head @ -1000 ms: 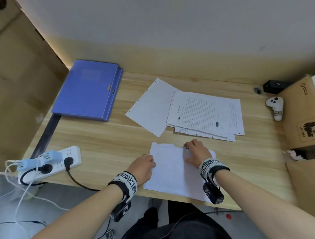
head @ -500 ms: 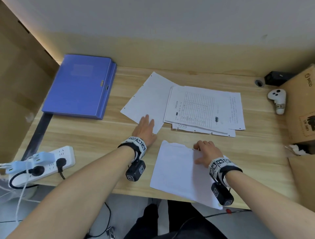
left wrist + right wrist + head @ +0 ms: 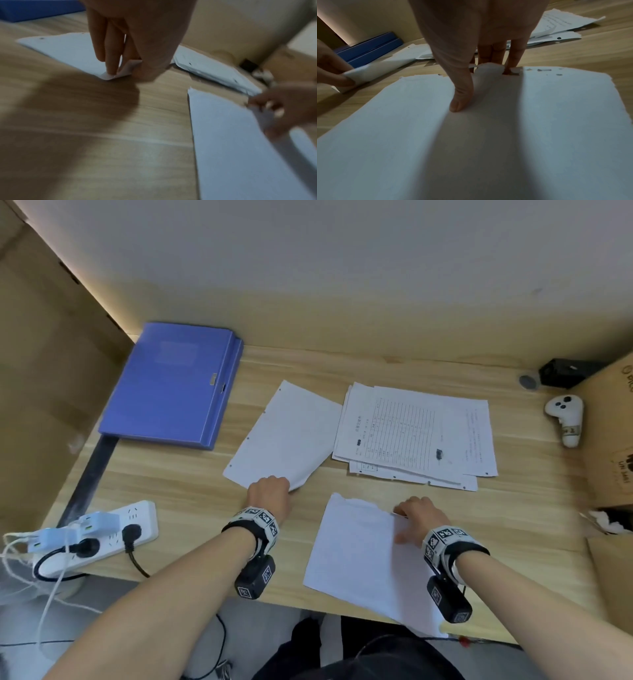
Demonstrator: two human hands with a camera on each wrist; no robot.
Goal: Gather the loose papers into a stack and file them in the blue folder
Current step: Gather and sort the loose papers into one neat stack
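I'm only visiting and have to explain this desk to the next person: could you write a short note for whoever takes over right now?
Left hand: pinching the near corner of the blank punched sheet, which curls up between its fingers.
Right hand: thumb on top and fingers at the far edge of the near sheet, which overhangs the desk edge.
Printed pile: untouched, fanned out, right of the punched sheet.
Blue folder: closed, far left.
Done: nothing stacked or filed yet.
Left: bring both sheets and the pile together, square them, open the folder, file them.
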